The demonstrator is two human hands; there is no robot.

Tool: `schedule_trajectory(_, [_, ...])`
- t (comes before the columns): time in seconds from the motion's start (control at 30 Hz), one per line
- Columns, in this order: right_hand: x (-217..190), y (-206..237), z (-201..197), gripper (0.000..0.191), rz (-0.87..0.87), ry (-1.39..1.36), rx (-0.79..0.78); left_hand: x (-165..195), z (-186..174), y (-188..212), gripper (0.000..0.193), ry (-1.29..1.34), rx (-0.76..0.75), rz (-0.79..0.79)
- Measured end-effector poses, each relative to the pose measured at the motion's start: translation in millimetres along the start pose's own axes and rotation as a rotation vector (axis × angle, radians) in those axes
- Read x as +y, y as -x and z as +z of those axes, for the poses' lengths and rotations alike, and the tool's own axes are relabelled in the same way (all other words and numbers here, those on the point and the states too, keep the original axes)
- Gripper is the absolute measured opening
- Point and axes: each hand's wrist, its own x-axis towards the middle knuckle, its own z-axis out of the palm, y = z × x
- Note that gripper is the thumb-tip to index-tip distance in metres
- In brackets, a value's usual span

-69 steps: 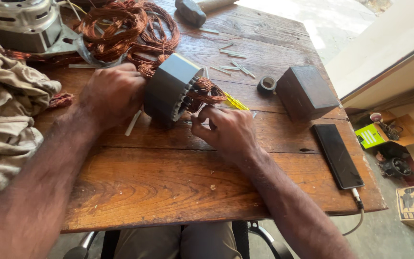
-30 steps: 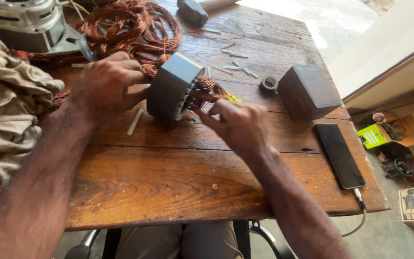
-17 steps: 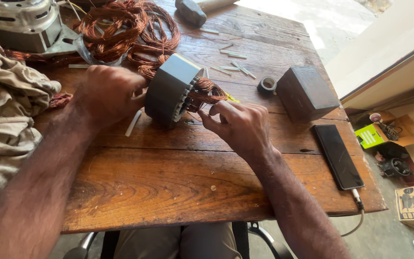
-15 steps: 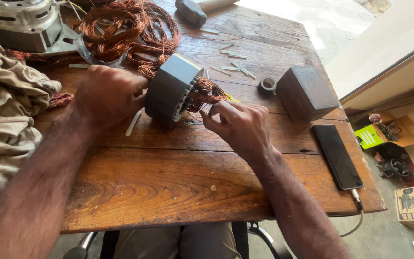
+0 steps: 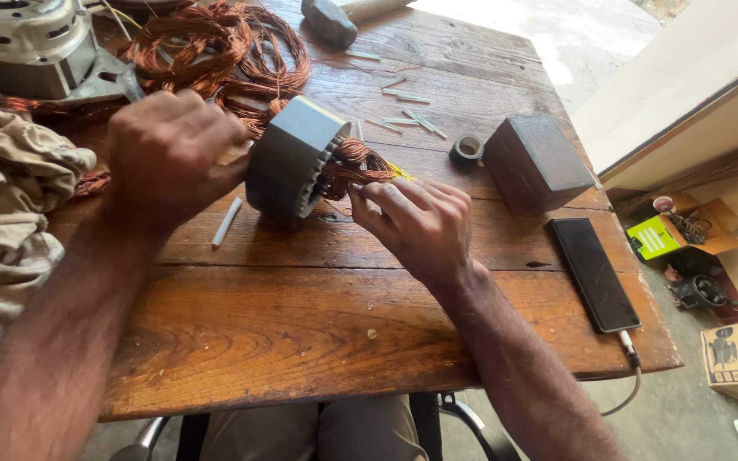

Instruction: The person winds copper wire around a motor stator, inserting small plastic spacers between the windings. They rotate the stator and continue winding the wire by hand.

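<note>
A grey motor stator (image 5: pixel 290 157) lies on its side on the wooden table (image 5: pixel 318 324), with copper windings (image 5: pixel 359 160) sticking out of its right face. My left hand (image 5: pixel 172 154) clasps the stator's back end and steadies it. My right hand (image 5: pixel 416 224) is at the open face, its fingertips pinching the copper wire coil. A yellow strip (image 5: pixel 401 172) shows just behind those fingers.
Loose copper wire (image 5: pixel 215 47) is heaped at the back, beside a metal motor housing (image 5: pixel 23 43). Cloth (image 5: pixel 6 222) lies left. A dark block (image 5: pixel 535 162), tape roll (image 5: pixel 468 148), phone on a cable (image 5: pixel 595 273), hammer head (image 5: pixel 328 20) and several small sticks (image 5: pixel 412 115) sit right and back.
My right hand lifted briefly off the windings, then returned to them and now pinches the coil. My left hand shifted slightly but stays on the stator.
</note>
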Motion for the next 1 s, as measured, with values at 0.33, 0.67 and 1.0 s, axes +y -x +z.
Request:
schedule_trajectory(0.33, [8,3,8,0.035,0.038,0.048,0.067,21,-16,-26,0.051,-0.034,0.0,0.095])
schedule_trajectory(0.67, [6,-6,9,0.064,0.174,-0.02,-0.079,25,-16,-20,0.058,0.187,-0.086,0.05])
schedule_trajectory(1.0, [-10,-11,9,0.041,0.335,-0.354,-0.093,25,-12,-25,0.057,0.304,-0.074,0.018])
